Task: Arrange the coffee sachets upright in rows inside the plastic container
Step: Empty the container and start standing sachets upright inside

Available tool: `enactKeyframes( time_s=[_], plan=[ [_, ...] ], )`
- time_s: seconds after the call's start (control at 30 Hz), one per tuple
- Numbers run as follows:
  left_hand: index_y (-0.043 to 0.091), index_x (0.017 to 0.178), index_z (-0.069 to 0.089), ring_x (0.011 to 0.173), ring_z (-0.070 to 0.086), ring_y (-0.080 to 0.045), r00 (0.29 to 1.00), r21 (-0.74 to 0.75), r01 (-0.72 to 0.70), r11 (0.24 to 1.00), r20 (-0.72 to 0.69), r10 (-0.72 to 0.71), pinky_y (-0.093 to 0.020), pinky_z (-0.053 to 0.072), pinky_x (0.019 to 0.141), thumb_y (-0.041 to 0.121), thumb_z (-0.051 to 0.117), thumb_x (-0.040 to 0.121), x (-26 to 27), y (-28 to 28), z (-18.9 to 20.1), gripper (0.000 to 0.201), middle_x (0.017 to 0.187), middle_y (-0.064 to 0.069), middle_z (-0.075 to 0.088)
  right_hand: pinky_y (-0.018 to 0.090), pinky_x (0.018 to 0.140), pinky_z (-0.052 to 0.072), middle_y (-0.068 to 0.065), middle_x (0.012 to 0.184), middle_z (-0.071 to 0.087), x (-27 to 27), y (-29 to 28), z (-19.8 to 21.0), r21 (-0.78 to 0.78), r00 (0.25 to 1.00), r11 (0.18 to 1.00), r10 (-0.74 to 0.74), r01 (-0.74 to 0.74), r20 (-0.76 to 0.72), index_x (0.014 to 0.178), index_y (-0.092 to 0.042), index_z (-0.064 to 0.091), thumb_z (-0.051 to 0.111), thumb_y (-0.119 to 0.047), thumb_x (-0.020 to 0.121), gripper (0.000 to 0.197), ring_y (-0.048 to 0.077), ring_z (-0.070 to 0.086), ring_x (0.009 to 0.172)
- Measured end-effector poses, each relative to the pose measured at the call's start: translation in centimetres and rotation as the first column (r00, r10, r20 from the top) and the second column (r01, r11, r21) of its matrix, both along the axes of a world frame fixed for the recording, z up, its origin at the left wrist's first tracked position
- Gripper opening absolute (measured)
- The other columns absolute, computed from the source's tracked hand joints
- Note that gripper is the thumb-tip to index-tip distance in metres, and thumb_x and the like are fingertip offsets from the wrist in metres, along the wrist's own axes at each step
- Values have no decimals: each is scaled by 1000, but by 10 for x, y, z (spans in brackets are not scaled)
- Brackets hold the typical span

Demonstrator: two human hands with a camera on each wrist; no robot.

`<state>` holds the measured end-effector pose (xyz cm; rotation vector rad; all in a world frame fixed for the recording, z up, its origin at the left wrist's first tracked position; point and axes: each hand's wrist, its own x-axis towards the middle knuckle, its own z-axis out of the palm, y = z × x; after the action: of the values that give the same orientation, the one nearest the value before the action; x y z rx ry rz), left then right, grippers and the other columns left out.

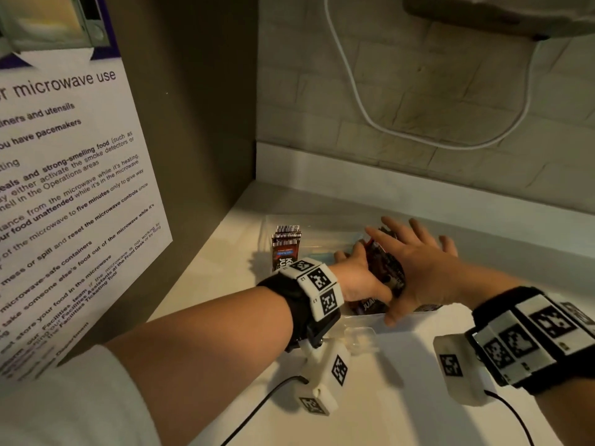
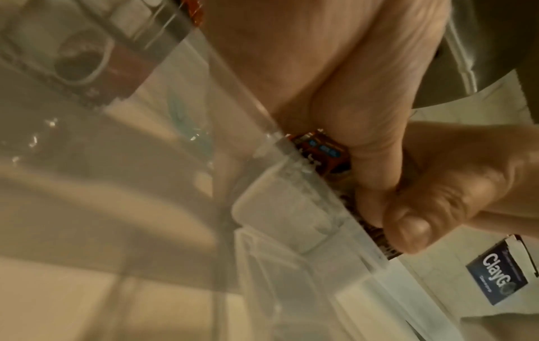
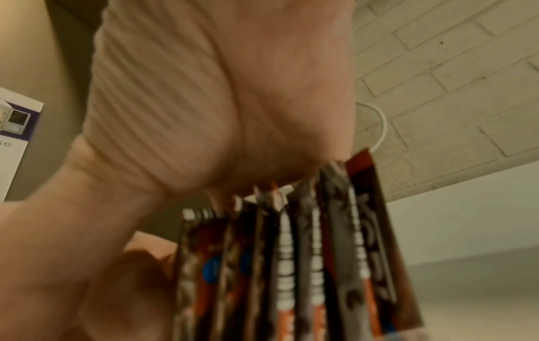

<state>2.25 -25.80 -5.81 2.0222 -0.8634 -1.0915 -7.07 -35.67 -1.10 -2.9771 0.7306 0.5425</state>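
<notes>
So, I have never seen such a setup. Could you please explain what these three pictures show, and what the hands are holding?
No machine here: a person wears one camera on the head and one on each wrist band. The wide picture comes from the head and looks down at a white counter. The other two look along each hand, so everything seems very close. On the counter stands a clear plastic box. A few sachets stand upright at its left end. At its near end the left hand grips a bundle of sachets, and the right hand presses flat against it. A notice about microwave use hangs on the left.
</notes>
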Motion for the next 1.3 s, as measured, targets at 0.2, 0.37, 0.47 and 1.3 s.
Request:
enactKeyframes(
  time_s=[0.2,0.37,0.47,1.3],
  plan=[
    [27,145,19,128,34,-33,985,-112,-138,984,-121,124,-49,48,99,5,73,73,-3,0,-7,92,138,-9,25,63,110,-5,-11,156,-22,3,-5,-2,-24,1000,1000,8,-7,11,143,-49,-17,79,-71,40,142,31,-23,143],
    [14,133,30,117,52,-29,949,-195,-287,938,-194,250,-47,49,97,-1,64,79,-5,-1,-5,66,124,-11,51,63,111,-2,-9,158,-17,3,-7,-7,5,996,1000,-6,6,89,143,-49,-18,71,-75,51,131,31,-19,145],
    [15,122,43,107,59,-30,941,-182,-304,935,-213,265,-48,54,89,-1,68,70,-3,-2,-2,60,113,-11,59,62,111,0,-9,159,-13,3,-6,-9,11,992,1000,-16,14,129,143,-48,-19,71,-71,57,126,30,-15,145],
    [22,104,59,92,59,-22,781,-212,-574,791,-430,452,-39,51,87,-3,58,79,6,-8,-16,35,100,-3,65,62,112,5,-9,159,1,1,0,-14,-3,966,994,-101,105,237,149,-38,-1,62,-50,84,92,30,-4,147]
  ],
)
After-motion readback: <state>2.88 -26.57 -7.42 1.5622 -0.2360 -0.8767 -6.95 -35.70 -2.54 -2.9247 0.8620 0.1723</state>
